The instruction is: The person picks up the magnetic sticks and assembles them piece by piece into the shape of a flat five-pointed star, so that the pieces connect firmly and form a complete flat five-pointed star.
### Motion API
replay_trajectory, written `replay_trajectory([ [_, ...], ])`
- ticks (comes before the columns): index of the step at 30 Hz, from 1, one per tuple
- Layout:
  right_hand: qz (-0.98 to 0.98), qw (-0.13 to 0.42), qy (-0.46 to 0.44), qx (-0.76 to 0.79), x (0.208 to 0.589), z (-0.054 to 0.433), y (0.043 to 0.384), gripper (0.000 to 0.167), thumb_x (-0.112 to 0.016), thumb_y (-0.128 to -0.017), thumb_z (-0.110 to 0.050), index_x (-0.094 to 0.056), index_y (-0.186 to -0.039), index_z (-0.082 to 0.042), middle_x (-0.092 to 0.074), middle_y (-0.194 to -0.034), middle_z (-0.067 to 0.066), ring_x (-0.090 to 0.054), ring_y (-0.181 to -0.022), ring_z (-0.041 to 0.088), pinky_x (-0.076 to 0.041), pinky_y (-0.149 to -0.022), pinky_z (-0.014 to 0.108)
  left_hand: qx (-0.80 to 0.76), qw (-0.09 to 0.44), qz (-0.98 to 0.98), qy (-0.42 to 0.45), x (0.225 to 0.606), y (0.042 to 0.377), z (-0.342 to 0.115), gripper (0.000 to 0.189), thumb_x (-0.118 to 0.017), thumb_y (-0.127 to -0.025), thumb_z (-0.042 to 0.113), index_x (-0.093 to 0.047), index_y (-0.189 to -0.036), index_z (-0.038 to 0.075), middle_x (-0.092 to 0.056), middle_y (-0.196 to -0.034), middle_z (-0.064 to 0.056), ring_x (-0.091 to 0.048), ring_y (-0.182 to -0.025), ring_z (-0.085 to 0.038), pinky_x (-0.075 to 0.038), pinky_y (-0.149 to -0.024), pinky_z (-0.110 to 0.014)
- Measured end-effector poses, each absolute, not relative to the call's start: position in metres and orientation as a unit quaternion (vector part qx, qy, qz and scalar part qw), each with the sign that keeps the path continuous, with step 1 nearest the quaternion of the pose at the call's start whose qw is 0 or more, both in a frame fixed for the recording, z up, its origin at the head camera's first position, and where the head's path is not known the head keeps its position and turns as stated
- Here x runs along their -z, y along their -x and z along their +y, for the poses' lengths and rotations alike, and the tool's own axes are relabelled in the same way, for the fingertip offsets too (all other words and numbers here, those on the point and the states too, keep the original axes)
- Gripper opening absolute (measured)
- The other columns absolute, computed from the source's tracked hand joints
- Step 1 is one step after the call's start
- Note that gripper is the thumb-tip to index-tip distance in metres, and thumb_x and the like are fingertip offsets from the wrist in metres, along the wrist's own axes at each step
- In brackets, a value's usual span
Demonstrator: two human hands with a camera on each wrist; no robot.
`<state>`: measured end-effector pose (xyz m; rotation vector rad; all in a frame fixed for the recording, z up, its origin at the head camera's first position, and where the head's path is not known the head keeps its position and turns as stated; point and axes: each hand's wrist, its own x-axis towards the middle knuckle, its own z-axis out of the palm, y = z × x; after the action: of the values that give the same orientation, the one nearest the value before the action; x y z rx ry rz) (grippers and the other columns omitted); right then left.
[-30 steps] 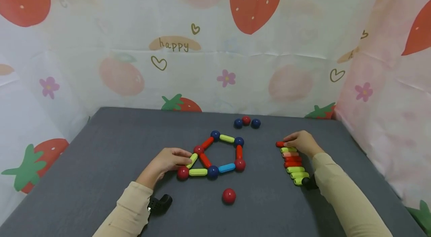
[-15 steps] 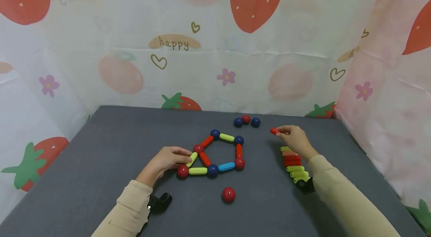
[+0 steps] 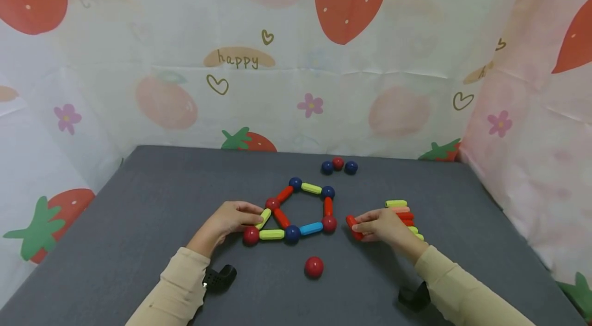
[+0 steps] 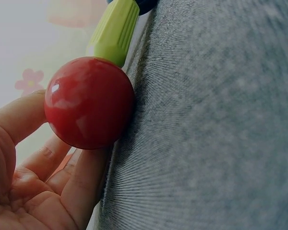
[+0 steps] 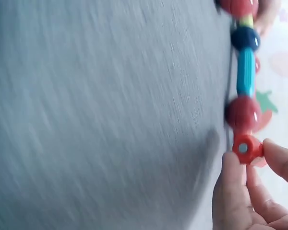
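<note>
Left hand: The left hand (image 3: pixel 234 219) is at the slanted yellow stick (image 3: pixel 264 218) on the left side of the shape. The red corner ball (image 4: pixel 90 103) hides its fingertips from the wrist, so I cannot tell if it pinches.
Right hand: The right hand (image 3: pixel 380 228) pinches a red stick (image 3: pixel 351 223) between thumb and fingers.
Red stick: It is tilted, just right of the shape's right red ball (image 3: pixel 329 223), with a gap between them.
Shape: Sticks and balls make a ring with five sides (image 3: pixel 311 229) and a triangle (image 3: pixel 272 235) on its left. They share one red side.
Front: A lone red ball (image 3: pixel 314 267) sits on the table (image 3: pixel 185 182), nearer the person than the shape.
Back: Two blue balls (image 3: pixel 351 167) have a small red ball (image 3: pixel 338 163) between them.
Right side: Spare sticks (image 3: pixel 396 203) lie in a row, yellow, pink and red, partly behind the right hand.
Wall: A cloth (image 3: pixel 185 22) has strawberries on it.
</note>
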<state>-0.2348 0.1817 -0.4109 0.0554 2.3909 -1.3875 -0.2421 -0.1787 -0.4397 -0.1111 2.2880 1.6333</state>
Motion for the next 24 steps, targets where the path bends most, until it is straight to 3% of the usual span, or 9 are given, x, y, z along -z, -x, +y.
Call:
replay_trajectory([
  [13,0.79,0.268,-0.038,0.55,0.422,0.159,0.219,0.033,-0.073,-0.089,-0.008,-0.067,-0.117,0.009,-0.071,-0.088,0.005,-0.068,-0.072,0.009,-0.062,-0.071,0.03,-0.571,0.164,0.803,0.039,0.438,0.241,-0.178,0.038,-0.075,-0.087,0.017,-0.069,-0.121,0.001,-0.066,-0.125,-0.015,-0.066,-0.09,-0.011,-0.059,-0.085,-0.03],
  [24,0.768,0.286,-0.094,0.565,0.422,0.148,0.223,0.032,-0.073,-0.089,-0.007,-0.067,-0.116,0.008,-0.074,-0.091,0.006,-0.07,-0.076,0.013,-0.062,-0.075,0.031,-0.564,0.162,0.809,0.032,0.442,0.243,-0.18,0.037,-0.075,-0.088,0.019,-0.07,-0.121,0.002,-0.066,-0.125,-0.014,-0.065,-0.095,-0.013,-0.058,-0.089,-0.033],
])
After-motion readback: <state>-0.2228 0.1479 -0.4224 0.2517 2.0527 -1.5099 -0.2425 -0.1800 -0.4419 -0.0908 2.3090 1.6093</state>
